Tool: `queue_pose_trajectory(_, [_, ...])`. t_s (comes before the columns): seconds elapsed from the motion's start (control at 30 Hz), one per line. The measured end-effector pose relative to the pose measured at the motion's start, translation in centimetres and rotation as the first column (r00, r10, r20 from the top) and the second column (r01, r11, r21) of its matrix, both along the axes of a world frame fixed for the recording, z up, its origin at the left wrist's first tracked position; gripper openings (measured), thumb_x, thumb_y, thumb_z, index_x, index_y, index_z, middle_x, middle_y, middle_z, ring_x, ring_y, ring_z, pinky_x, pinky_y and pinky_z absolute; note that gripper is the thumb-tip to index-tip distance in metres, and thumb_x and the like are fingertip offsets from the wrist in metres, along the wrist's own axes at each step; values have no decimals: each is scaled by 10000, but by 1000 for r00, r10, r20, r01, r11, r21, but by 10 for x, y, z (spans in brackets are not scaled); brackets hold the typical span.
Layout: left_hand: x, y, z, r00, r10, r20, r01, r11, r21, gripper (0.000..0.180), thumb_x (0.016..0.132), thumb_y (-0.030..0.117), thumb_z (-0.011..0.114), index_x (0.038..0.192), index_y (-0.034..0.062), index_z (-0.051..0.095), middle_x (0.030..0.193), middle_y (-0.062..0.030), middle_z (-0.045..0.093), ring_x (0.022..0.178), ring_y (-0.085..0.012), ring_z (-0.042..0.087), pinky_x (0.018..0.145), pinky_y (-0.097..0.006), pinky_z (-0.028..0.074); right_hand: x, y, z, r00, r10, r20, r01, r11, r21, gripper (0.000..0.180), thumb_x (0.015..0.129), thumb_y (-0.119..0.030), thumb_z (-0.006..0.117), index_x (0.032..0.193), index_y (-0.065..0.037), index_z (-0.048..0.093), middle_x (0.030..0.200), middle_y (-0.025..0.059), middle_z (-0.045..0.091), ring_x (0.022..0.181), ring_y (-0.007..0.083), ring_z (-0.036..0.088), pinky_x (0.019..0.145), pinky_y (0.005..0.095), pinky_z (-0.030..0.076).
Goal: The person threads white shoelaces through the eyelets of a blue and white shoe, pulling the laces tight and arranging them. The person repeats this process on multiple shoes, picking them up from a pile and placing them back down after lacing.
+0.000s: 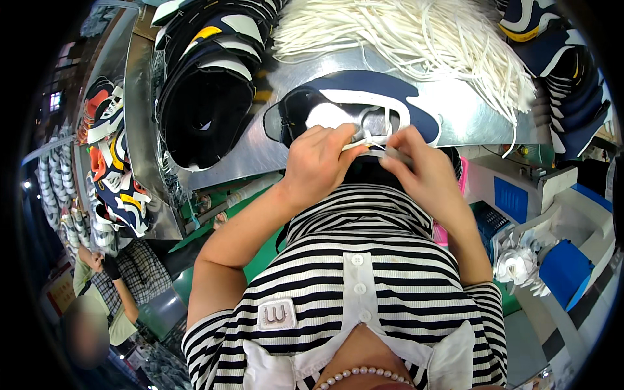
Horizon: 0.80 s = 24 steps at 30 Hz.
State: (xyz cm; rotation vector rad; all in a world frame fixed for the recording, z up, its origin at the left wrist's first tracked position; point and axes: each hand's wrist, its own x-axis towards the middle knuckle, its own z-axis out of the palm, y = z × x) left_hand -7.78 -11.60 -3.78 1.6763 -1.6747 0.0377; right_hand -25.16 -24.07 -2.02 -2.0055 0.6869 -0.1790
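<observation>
At frame centre, one navy-and-white fabric shoe upper (pixel 354 107) lies on the shiny metal table (pixel 468 117). The left hand (pixel 316 162) and right hand (pixel 416 166) each pinch its white cord lace (pixel 365 138). One heap of white laces (pixel 416 39) fills the top.

The person wears a short-sleeved, black-and-white striped knit shirt (pixel 364 273) with a white buttoned placket (pixel 358 286), white collar (pixel 448 364), small chest patch (pixel 276 314), and a pearl bead necklace (pixel 364 374).
</observation>
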Motion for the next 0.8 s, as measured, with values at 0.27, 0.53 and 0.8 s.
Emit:
queue_pose_trajectory(0.27, [2,1,-4,989,-114,93,124,986,-114,329,788,107,774,999,46,530,674,-45,561,563,-219,547,539,-328,421,41,-21,16,960,264,96,-239,947,-213,184,874,-45,659,1058,-29,646,797,116,684,666,228,666,626,299,507])
queue_pose_trajectory(0.53, [9,2,0,982,-185,35,186,982,-33,401,733,71,810,1021,30,534,719,-84,577,591,-258,560,545,-348,447,38,-23,-3,979,157,130,-166,984,60,236,892,-70,662,1122,-21,642,872,95,714,814,163,695,747,281,532])
queue_pose_trajectory(0.8, [12,3,19,988,-105,-110,127,969,214,591,775,159,820,1193,-45,454,852,-158,673,752,-324,679,655,-364,534,47,-37,20,855,-231,465,19,909,417,179,910,-16,632,1085,-7,670,985,39,696,917,106,654,864,264,517])
